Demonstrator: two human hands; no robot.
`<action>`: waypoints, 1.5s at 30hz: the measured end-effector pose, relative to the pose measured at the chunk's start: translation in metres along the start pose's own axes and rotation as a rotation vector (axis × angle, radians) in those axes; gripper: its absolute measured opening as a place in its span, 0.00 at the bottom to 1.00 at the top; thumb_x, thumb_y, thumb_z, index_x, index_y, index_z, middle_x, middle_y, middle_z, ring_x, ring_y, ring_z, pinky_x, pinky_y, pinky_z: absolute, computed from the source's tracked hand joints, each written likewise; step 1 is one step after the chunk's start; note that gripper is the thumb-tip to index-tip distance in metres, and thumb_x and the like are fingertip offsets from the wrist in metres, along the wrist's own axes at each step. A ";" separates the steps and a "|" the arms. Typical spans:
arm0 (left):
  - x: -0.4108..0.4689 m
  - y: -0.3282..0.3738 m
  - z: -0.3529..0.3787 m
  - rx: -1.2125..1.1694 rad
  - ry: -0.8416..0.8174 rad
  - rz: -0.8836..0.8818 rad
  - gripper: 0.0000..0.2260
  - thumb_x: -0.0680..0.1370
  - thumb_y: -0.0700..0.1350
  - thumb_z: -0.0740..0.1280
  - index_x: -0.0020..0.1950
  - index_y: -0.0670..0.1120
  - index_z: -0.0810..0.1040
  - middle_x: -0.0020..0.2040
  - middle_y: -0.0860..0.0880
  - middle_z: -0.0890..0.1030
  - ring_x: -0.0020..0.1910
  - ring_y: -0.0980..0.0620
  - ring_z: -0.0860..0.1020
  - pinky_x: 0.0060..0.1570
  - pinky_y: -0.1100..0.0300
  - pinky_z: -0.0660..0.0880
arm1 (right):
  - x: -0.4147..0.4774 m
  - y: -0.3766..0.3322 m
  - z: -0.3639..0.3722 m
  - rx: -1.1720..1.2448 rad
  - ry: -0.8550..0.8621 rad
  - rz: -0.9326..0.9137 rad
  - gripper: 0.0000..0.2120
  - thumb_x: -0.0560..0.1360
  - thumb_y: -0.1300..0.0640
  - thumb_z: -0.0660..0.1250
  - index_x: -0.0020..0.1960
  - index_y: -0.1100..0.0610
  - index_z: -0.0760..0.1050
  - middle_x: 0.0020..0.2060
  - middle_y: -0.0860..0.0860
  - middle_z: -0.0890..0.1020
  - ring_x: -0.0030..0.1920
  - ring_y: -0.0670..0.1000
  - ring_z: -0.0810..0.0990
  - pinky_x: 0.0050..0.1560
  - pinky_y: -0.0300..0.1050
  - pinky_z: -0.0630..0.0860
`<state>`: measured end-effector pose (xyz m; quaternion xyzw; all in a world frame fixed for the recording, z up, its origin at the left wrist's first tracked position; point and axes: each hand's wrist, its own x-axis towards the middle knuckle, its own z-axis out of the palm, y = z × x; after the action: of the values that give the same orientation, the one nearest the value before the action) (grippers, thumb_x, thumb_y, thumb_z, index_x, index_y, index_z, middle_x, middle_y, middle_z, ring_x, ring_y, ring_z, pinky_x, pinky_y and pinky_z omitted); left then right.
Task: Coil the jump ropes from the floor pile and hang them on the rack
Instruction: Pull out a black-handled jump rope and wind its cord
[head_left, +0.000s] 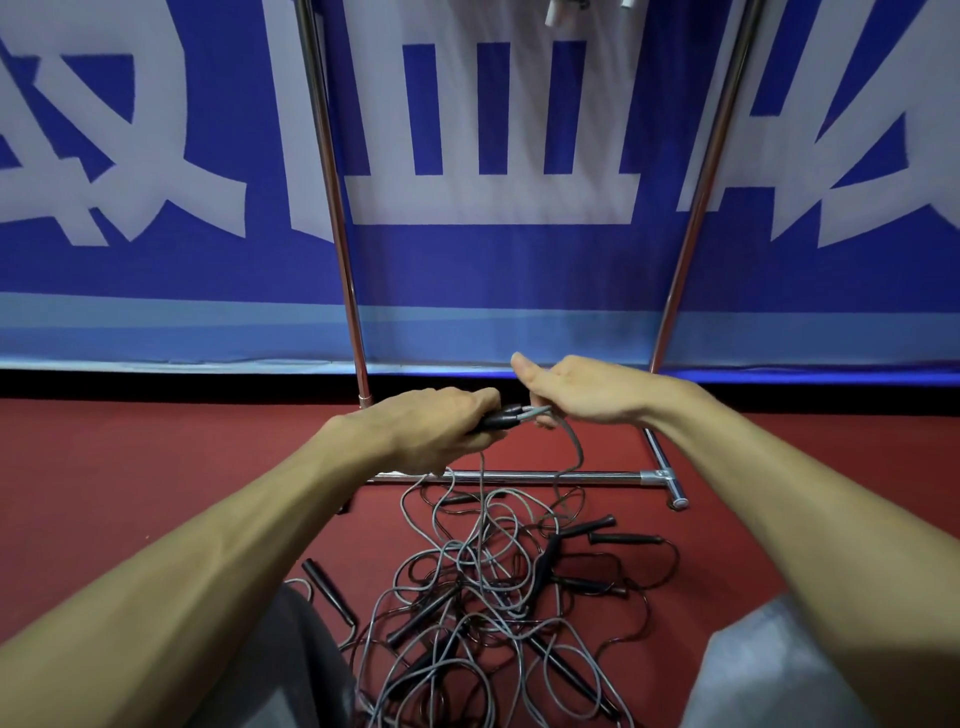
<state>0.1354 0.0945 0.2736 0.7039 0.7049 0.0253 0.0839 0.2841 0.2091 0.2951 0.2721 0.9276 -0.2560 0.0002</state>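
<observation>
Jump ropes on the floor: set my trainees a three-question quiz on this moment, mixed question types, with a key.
1. True or false: the left hand grips black handles.
2. Where does the rope pile lie? A) on the red floor by the rack's base bar B) on a table C) draped over a chair
3. Fill in: the right hand pinches a grey ____.
Key: 1 true; 2 A; 3 cord.
</observation>
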 end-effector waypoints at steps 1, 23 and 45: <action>0.001 0.001 0.001 0.018 -0.009 -0.014 0.07 0.82 0.50 0.59 0.47 0.48 0.66 0.41 0.46 0.78 0.36 0.45 0.78 0.40 0.49 0.74 | 0.001 -0.001 0.000 -0.027 0.005 0.000 0.36 0.79 0.34 0.41 0.29 0.55 0.74 0.31 0.51 0.75 0.35 0.49 0.73 0.46 0.43 0.70; 0.002 0.012 0.001 -0.542 0.336 -0.236 0.04 0.74 0.48 0.68 0.44 0.48 0.76 0.29 0.52 0.73 0.25 0.54 0.69 0.30 0.58 0.71 | -0.001 -0.005 -0.016 1.334 0.394 0.156 0.19 0.74 0.57 0.62 0.27 0.54 0.60 0.18 0.49 0.60 0.18 0.48 0.59 0.24 0.40 0.64; -0.002 0.016 -0.008 -0.763 0.281 -0.200 0.05 0.78 0.43 0.66 0.42 0.48 0.75 0.29 0.52 0.74 0.24 0.57 0.69 0.29 0.62 0.65 | -0.003 -0.003 -0.022 1.000 0.698 0.047 0.20 0.73 0.57 0.71 0.28 0.59 0.66 0.18 0.50 0.63 0.19 0.51 0.63 0.26 0.43 0.73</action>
<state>0.1497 0.0935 0.2842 0.5402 0.7144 0.3721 0.2436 0.2886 0.2158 0.3162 0.3276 0.6341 -0.5561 -0.4259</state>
